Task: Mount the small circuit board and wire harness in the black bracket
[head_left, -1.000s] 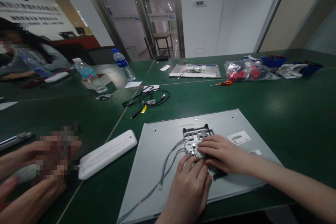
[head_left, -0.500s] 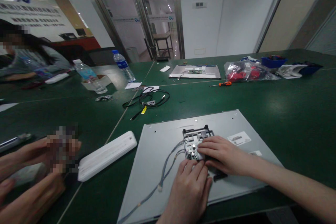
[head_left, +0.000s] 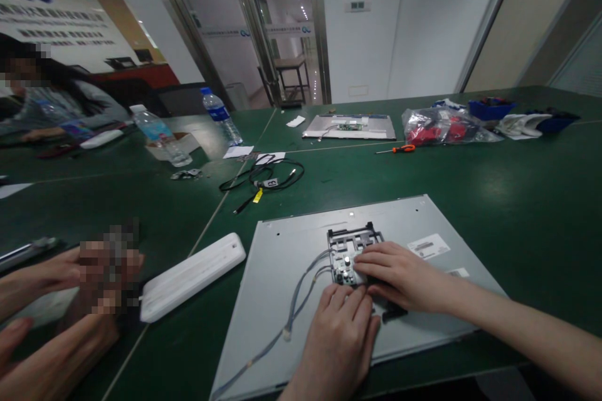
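Note:
A flat display panel (head_left: 286, 257) lies back side up in front of me, its metal back grey. Near its middle a black and silver bracket frame (head_left: 350, 233) holds a small circuit board (head_left: 347, 270). My right hand (head_left: 404, 276) reaches in from the right, fingertips pressed on the board's right side. At the lower edge, the bent fingers of my left hand (head_left: 341, 329) grip the board and touch my right hand. Both hands hide much of it. Grey cables (head_left: 292, 304) run from the board's left across the panel. A black part (head_left: 394, 313) shows below my right hand.
Left of the panel lies a long white case (head_left: 192, 279); beyond it are a co-worker's hands (head_left: 94, 288), partly blurred. Farther back are a coiled black cable (head_left: 282, 185), an orange screwdriver (head_left: 397, 149), another panel (head_left: 324, 126), plastic bags (head_left: 439, 125) and water bottles (head_left: 221, 116).
My hands stay in nearly the same place on the board. The co-worker's hands at the left shift slightly.

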A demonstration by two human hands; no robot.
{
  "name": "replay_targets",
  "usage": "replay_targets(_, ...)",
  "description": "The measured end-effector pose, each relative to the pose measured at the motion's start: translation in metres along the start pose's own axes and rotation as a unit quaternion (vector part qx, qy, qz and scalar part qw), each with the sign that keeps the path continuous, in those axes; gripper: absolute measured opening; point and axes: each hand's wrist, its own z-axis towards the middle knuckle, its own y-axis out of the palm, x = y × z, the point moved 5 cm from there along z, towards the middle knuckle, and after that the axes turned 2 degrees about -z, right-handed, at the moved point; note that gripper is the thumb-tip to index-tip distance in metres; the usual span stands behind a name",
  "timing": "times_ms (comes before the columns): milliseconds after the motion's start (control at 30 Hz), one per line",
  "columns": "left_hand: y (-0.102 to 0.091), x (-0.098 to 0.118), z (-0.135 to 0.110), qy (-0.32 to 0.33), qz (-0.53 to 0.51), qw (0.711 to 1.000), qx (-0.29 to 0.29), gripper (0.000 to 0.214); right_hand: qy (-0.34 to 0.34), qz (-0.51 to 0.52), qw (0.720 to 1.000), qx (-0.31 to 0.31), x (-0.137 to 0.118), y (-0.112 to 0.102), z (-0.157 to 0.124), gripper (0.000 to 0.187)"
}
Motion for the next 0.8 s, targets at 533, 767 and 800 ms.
replay_targets(533, -0.0029, 0.0013, 0.0022, -0.002, -0.001, 1.0, 0.006, 0.017, 0.005, -0.013, 1.0, -0.003, 0.0027, -0.0004, -0.0013, 0.039)
replay_targets(767, -0.0029, 0.0017, 0.0023, 0.005, 0.005, 1.0, 0.012, 0.017, 0.002, -0.01, 1.0, 0.004, 0.0024, -0.0009, -0.0017, 0.04)
replay_targets(800, -0.0027, 0.0016, 0.0024, 0.006, 0.004, 1.0, 0.012, 0.017, 0.003, -0.007, 1.0, 0.004, 0.0024, -0.0012, -0.0017, 0.04)
